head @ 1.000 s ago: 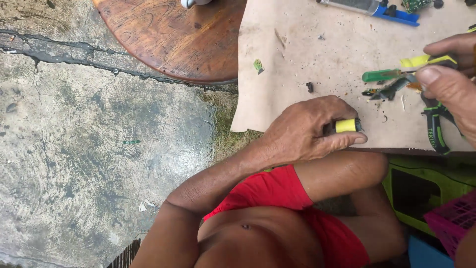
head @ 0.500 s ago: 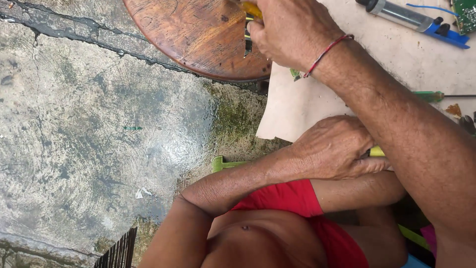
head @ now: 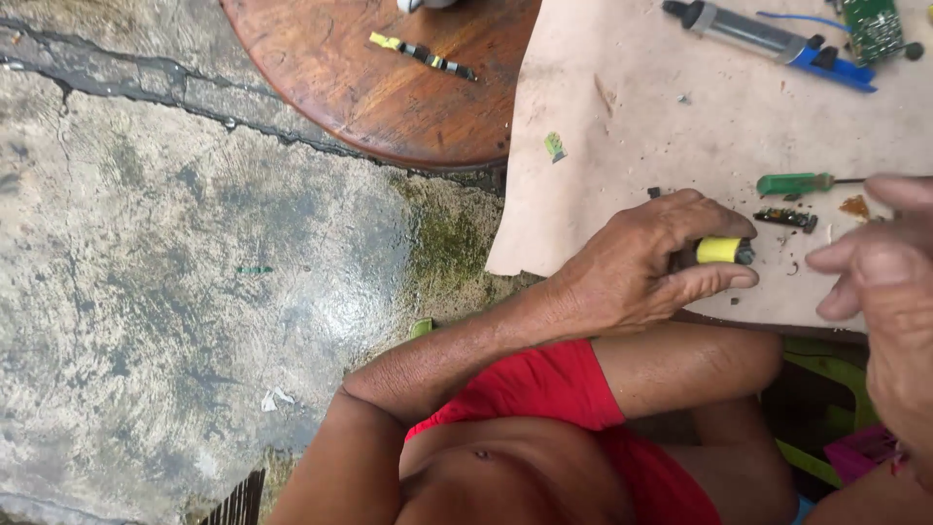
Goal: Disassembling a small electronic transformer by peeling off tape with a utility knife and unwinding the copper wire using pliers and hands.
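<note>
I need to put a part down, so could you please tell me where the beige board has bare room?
Bare: the stretch between the green scrap and the blue-tipped tool. Crowded: around the left hand, the green screwdriver and the right hand.

We see a pale, scuffed work sheet on the right, strewn with dark crumbs. On it lie a green-handled screwdriver at the right, a small dark component just beside it, a green scrap toward the left edge, and at the far side a grey tube tool with a blue end and a green circuit board. Left of the sheet stands a round wooden table carrying a yellow-and-black strip. Cracked concrete floor fills the left, with a white scrap.
</note>
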